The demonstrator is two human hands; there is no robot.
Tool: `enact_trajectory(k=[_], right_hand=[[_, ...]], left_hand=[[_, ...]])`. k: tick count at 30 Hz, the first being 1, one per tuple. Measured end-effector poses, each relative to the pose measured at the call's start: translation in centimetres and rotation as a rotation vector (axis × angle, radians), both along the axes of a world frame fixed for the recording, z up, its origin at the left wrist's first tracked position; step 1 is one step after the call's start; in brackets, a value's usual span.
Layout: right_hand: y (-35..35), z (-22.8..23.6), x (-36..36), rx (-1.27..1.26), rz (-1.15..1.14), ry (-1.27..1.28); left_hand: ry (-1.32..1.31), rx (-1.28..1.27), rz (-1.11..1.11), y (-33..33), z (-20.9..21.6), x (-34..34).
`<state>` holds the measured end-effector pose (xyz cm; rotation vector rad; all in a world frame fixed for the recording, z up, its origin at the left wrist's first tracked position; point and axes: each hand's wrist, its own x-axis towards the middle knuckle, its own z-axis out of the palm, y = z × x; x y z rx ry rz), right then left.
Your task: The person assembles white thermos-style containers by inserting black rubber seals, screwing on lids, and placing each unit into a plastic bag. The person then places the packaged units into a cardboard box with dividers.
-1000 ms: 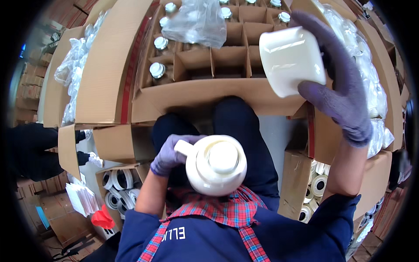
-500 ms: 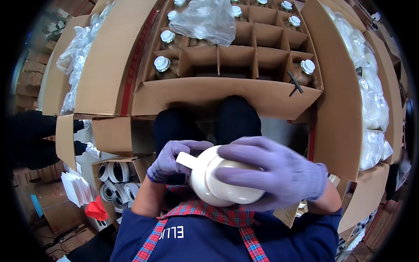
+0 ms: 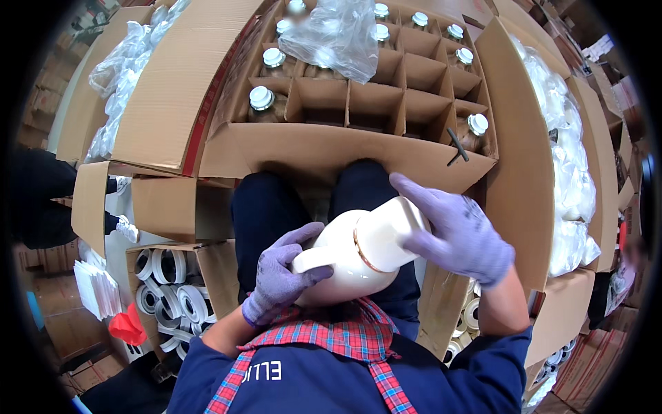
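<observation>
Over my lap lies a glossy white thermos jug [image 3: 338,276], tilted, with a thin copper-coloured ring [image 3: 362,252] round its shoulder. My left hand [image 3: 279,272], in a purple work glove, is closed round the jug's handle [image 3: 312,259]. At the jug's upper end, my right hand [image 3: 462,238], gloved the same way, grips the white top part [image 3: 396,228] between thumb and fingers. The far side of that top is hidden by the fingers.
Ahead stands a divided cardboard box [image 3: 331,148] with white-capped bottles [image 3: 263,103], a clear plastic bag [image 3: 334,38] and a black T-shaped tool [image 3: 456,147]. Bagged white items [image 3: 569,172] fill a box at right. White ring-like parts [image 3: 169,297] lie in a box at lower left.
The jug has turned from end-on to side-on, showing its copper ring. My right hand has moved right and up, from over the jug to its top. The left hand shifted slightly right.
</observation>
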<state>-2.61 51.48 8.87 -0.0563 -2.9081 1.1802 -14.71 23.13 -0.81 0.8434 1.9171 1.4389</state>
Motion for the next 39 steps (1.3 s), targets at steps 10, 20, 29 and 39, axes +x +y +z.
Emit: enact_trajectory(k=[10,20,29,39], right_hand=[[1.7,-0.5,-1.9,-0.076,0.093,0.095],[5.2,-3.2,-8.5,-0.694,0.246,-0.206],[-0.8,-6.6,-15.0,-0.031,-0.012,-0.329],[-1.8,-11.5,-14.2,-0.349,-0.019,-0.104]], left_hand=[[-0.133,0.053,0.128,0.6,0.7,0.6],[-0.510,0.227,0.066,1.2,4.8,-0.8],[0.012,0.033,-0.149,0.0,2.2,-1.8],[-0.130,0.061,-0.170,0.4,1.0,-3.7]])
